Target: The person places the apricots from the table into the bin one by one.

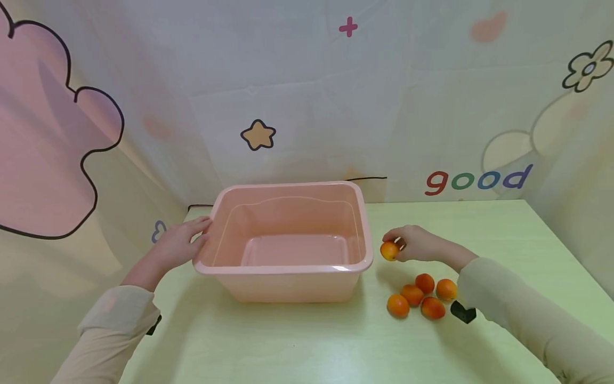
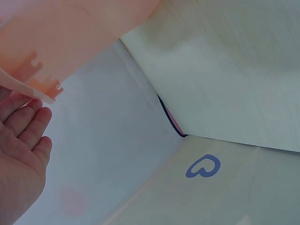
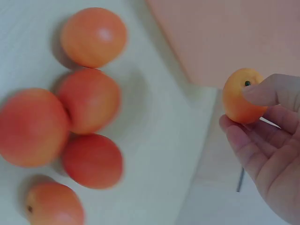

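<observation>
A: Left side?
B: Left hand touched the pink basin's rim; fingers relaxed, nearly together.
A: Right of that?
B: Orange fruit, raised beside the basin, right hand's thumb and fingers clamped on it. Five loose fruits clustered on the table.

A pale green table with a faintly streaked top carries everything. A pink basin stands upright on it. To the basin's right, near its front corner, five oranges lie in a loose cluster, some touching one another.
</observation>
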`<state>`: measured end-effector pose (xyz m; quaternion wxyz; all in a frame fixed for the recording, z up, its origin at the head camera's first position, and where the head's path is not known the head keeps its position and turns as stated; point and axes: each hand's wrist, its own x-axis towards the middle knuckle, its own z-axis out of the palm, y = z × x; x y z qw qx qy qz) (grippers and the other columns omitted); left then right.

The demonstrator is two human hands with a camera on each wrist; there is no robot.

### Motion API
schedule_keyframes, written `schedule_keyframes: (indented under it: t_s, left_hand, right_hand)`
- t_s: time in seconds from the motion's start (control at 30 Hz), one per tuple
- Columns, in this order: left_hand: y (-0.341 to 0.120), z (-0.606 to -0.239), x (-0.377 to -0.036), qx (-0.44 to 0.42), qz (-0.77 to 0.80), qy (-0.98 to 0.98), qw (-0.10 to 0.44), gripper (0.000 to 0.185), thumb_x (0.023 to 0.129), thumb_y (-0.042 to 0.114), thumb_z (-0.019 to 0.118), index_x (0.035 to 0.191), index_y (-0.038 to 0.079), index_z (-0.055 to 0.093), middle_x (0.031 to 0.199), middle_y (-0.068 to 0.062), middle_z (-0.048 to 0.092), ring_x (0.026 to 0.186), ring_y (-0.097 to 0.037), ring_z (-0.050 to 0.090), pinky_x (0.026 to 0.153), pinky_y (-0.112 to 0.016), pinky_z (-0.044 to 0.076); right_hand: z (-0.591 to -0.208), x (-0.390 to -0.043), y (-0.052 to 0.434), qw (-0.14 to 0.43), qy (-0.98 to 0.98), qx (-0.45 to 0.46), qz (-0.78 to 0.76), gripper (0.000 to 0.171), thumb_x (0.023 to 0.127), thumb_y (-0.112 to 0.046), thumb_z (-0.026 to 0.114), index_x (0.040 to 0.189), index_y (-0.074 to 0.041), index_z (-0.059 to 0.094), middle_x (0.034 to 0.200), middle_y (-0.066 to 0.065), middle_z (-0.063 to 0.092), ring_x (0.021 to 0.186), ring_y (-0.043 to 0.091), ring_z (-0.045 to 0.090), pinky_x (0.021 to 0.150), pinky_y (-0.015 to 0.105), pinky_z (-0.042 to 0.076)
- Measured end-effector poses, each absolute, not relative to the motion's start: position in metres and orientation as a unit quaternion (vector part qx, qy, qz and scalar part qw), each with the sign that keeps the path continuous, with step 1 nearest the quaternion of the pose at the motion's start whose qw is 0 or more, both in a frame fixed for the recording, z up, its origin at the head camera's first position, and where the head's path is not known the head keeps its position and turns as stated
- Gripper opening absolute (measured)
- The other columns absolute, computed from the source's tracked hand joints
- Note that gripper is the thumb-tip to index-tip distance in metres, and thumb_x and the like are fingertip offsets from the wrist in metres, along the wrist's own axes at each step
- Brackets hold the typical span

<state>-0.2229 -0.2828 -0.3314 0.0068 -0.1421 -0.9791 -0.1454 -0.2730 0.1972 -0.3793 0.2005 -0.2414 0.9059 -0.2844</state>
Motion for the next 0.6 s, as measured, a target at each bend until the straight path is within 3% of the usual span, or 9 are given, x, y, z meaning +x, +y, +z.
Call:
schedule_keyframes:
  t_s: [0.6]
  left_hand:
    - [-0.284,-0.331,-0.222,-0.154,-0.139,-0.978,0.017,0.045,0.088,0.014,0.048,0.13,-0.002,0.041,0.134,-0.023,0.039,0.117,-0.045,0.039,0.092,-0.056,0.034]
  right_hand:
    - [-0.301,-0.275,0.19,0.146,0.905,-0.281,-0.286,0.039,0.076,0.002,0.052,0.115,-0.002,0.053,0.104,0.011,0.058,0.095,0.027,0.058,0.073,0.031,0.052]
